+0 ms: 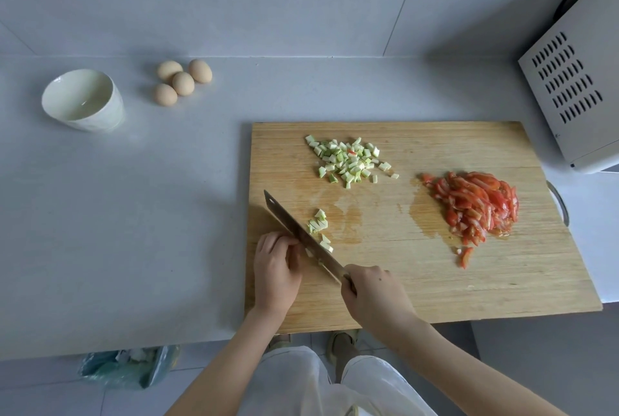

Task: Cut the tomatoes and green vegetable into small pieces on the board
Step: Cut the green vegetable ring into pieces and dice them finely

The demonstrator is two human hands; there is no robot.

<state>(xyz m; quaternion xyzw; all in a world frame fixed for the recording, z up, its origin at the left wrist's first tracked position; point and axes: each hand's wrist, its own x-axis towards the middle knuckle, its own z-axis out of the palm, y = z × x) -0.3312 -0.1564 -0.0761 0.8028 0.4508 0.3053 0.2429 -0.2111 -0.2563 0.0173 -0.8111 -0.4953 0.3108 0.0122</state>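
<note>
A wooden cutting board [402, 281] lies on the counter. A heap of diced green vegetable [348, 161] sits at its far middle, and sliced tomato [475, 204] is piled at the right. My right hand [375, 295] grips the handle of a cleaver [298, 231], whose blade runs diagonally over the board's left side. A few fresh green pieces [318, 224] lie just right of the blade. My left hand [276, 268] is curled at the blade's left side, holding the last bit of green vegetable, mostly hidden by the blade and fingers.
A white bowl [83, 101] stands at the far left of the counter, with several eggs [182, 80] beside it. A white appliance [579, 74] sits at the far right. The board overhangs the counter's front edge. A rubbish bag [130, 365] sits on the floor below.
</note>
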